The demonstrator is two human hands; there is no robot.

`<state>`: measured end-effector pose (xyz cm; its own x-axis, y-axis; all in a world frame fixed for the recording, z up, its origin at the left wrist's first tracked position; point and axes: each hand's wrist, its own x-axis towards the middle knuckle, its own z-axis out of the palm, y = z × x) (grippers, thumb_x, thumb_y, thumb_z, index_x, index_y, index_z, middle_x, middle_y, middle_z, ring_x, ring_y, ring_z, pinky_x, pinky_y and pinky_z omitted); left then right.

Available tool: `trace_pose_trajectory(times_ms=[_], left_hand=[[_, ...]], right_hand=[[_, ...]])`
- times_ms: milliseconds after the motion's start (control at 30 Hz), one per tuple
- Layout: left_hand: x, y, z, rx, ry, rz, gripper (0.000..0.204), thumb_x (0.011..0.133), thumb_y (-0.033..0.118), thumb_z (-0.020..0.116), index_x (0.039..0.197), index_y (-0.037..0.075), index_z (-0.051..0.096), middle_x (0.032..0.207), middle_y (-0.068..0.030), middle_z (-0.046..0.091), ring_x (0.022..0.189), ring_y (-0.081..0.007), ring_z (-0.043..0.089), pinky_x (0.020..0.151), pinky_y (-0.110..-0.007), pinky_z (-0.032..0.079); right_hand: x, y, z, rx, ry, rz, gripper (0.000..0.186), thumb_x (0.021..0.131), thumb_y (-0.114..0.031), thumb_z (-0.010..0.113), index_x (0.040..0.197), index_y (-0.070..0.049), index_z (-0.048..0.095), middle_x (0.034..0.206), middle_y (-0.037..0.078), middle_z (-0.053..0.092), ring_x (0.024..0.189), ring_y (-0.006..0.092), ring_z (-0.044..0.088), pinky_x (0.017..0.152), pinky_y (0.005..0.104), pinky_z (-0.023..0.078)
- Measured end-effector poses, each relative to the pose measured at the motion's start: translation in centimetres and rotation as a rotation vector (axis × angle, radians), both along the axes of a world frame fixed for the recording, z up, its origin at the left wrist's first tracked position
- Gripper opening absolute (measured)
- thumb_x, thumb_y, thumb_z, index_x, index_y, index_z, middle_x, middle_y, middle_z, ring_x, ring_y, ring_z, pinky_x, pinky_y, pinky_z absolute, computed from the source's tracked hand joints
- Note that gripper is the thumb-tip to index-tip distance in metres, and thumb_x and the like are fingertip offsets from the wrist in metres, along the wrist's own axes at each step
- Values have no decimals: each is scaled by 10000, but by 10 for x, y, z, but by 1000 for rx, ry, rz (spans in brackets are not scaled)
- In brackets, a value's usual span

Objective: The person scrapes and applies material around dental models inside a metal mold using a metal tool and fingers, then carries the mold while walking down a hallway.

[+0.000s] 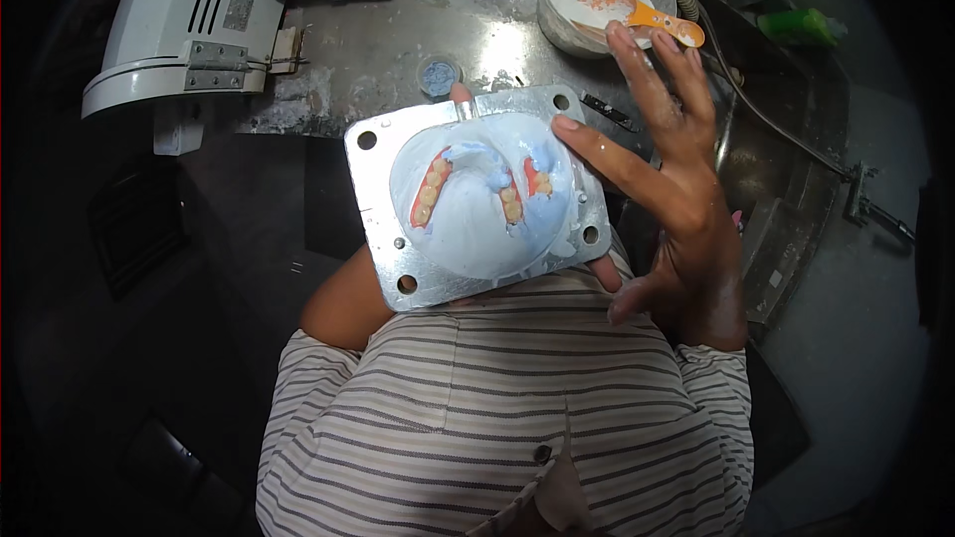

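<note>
A square metal dental flask half (pixel 373 209) is held up in front of my body, tilted. Pale blue-white plaster (pixel 477 239) fills its round middle. Set in it are rows of artificial teeth (pixel 428 194) with pink wax or gum around them, and brighter blue material lies between them. My left hand (pixel 461 92) holds the flask half from beneath, mostly hidden by it; only fingertips show past its edges. My right hand (pixel 676 179) is spread at the right side, its index fingertip at the plate's upper right edge and the other fingers apart.
Beyond the flask is a metal worktop (pixel 378 70) with a white machine (pixel 194 30) at left. A small cup of blue material (pixel 439 77) stands near its front edge. A bowl of white powder (pixel 557 15) holds an orange scoop (pixel 652 18). A sink (pixel 796 129) lies at right.
</note>
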<state>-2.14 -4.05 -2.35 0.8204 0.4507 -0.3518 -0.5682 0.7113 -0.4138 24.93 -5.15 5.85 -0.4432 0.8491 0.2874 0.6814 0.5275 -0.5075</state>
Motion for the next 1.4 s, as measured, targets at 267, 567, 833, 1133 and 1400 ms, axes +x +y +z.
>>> trace_pose_trajectory(times_ms=[267,567,833,1133,1400], left_hand=[[24,-3,28,394,266,-18,593,1067,441,421,1522,63,373,1479,-156,461,1365,-199,448,1092,-332,479],[54,21,3,180,198,19,607,1060,437,424,1559,107,322,1535,-215,400,1347,-460,473,1071,-664,424],[32,34,24,476,10,56,729,1006,659,258,1607,253,190,1624,-330,81,1212,-692,447,819,-758,507],[23,42,28,415,-122,-55,933,954,745,199,1587,60,172,1518,-478,153,811,-560,664,496,-492,581],[35,41,38,608,19,-228,704,1016,489,323,1556,42,252,1470,-531,158,440,-318,552,392,-357,485]], right_hand=[[8,-10,4,23,146,-52,1037,737,-982,280,1083,-136,770,1478,270,489,1452,418,323,1203,572,158],[37,-12,-17,211,274,-384,881,831,-876,393,1051,-118,782,1414,222,572,1380,384,437,1177,516,261],[276,-129,-159,-418,-192,-1464,543,1065,-446,423,1238,6,668,1361,229,601,1283,402,540,1083,461,395],[273,-192,-181,-267,-30,-1497,775,1049,-602,303,1390,63,510,1458,255,509,1367,397,461,1170,421,305],[31,-39,-32,328,285,-369,862,954,-748,360,1399,-17,463,1152,91,741,1313,311,541,1213,572,122]])
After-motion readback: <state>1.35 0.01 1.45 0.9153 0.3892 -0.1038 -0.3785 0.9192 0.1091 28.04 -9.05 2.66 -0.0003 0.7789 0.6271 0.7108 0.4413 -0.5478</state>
